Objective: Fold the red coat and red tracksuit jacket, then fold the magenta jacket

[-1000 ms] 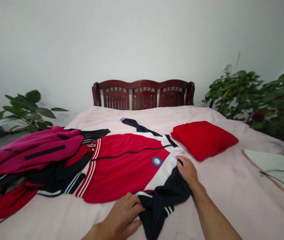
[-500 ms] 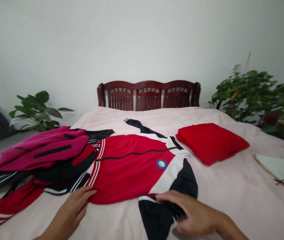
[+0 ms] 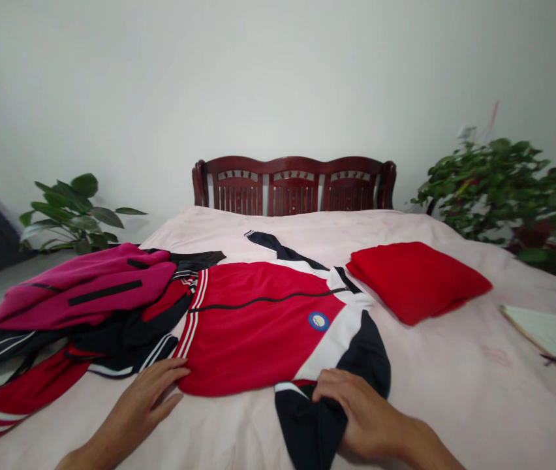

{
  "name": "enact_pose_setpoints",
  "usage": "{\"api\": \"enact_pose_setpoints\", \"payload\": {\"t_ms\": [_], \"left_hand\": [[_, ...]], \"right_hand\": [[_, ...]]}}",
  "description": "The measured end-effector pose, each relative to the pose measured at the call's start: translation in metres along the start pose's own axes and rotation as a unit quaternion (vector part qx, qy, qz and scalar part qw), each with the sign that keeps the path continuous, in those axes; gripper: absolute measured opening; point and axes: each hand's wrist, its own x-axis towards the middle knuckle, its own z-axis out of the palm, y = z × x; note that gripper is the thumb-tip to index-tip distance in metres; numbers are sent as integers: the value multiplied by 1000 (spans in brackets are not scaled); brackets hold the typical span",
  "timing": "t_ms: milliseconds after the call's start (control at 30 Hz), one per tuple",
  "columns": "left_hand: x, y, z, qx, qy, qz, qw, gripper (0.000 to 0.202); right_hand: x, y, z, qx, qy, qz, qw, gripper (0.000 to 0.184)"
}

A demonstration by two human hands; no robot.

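A red, white and navy zip-up track jacket (image 3: 258, 333) lies spread on the bed, its collar pointing right and a round blue badge on its chest. My left hand (image 3: 153, 398) rests with fingers stretched out at the near corner of the striped hem. The near sleeve, navy with a white stripe, bends toward me. My right hand (image 3: 356, 411) is closed on that sleeve, thumb and fingers pinching the cloth near the jacket's side. The far sleeve stretches away toward the headboard.
Left of the jacket lies a heap of clothes with a magenta garment (image 3: 96, 287) on top. A folded red garment (image 3: 415, 281) sits to the right. Pink bedding (image 3: 454, 391) covers the bed, below a dark wooden headboard (image 3: 293, 186). A pale board (image 3: 547, 333) lies at the right edge.
My right hand has closed its fingers on the navy sleeve, where thumb and fingers were apart before. My left hand has stayed by the hem. The view has shifted slightly.
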Motion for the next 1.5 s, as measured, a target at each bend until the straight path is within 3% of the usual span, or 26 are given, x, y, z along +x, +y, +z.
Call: {"api": "enact_pose_setpoints", "payload": {"t_ms": [167, 233, 333, 433, 533, 667, 800, 900, 967, 1033, 1100, 1167, 1267, 1367, 1500], "left_hand": [[2, 4, 1, 1, 1, -9, 1000, 29], [4, 5, 1, -3, 9, -11, 1000, 25], [8, 10, -1, -9, 12, -10, 1000, 20], [12, 16, -3, -1, 20, -13, 1000, 16], [18, 25, -4, 15, 36, -18, 999, 14], [35, 54, -9, -22, 39, -1, 999, 20], [61, 109, -11, -173, -71, 12, 982, 38], [82, 155, 4, -243, -142, 24, 959, 82], [95, 180, 22, -239, -145, 21, 960, 107], [106, 196, 41, -230, -124, -6, 965, 101], [113, 202, 53, -257, -108, -40, 959, 64], [116, 195, 54, -314, -99, -74, 941, 30], [107, 168, 36, -369, -92, -106, 919, 24], [84, 128, 10, -333, -114, -103, 930, 21], [47, 74, -7, -204, -127, -45, 970, 23]], "right_hand": [[4, 4, -33, 188, -77, 47, 978, 21], [1, 9, -45, 268, -68, 60, 959, 26], [-4, 18, -51, 375, 46, 145, 915, 33], [-1, 27, -45, 486, 179, 221, 827, 34], [11, 26, -35, 553, 216, 262, 761, 33], [30, 16, -23, 581, 170, 304, 735, 30], [44, 10, -13, 588, 180, 312, 724, 31], [50, 5, -9, 576, 203, 305, 731, 30], [51, 2, -9, 571, 192, 271, 751, 31], [48, 1, -12, 551, 157, 215, 791, 40], [41, 5, -15, 479, 119, 163, 855, 58], [28, 13, -17, 359, 82, 130, 920, 76], [2, 27, -17, 166, 26, 107, 980, 89], [-22, 42, -15, -17, 31, 63, 997, 75], [-28, 56, -13, -148, 66, -15, 987, 67]]}}
